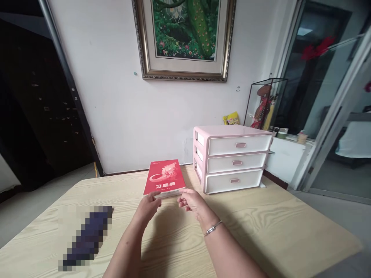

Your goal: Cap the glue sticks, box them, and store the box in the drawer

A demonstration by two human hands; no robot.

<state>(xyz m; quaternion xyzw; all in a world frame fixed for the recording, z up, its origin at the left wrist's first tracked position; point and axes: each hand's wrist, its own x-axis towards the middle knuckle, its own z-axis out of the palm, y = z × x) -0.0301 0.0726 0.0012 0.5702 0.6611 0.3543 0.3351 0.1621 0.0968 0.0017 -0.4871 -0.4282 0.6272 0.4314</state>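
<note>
A thick red book (165, 175) with a pale dragon-like picture on its cover lies flat on the wooden table (249, 231). Its lettering appears upside down from my side. My left hand (148, 208) is at the book's near left edge, fingers loosely bent and apart. At the near right corner is my right hand (193, 201), wearing a silver bracelet (213, 228); its fingers are half curled with gaps between them. Fingertips of both hands overlap the book's near edge in view, and I cannot tell whether they touch it. Neither hand is gripping the book.
Right of the book stands a pink and white three-drawer unit (237, 163), all drawers closed. A dark, pixelated long object (89, 235) lies at the table's left. Behind the unit are a yellow packet (232, 118) and a glass display case (263, 104). A framed picture (185, 71) hangs on the wall.
</note>
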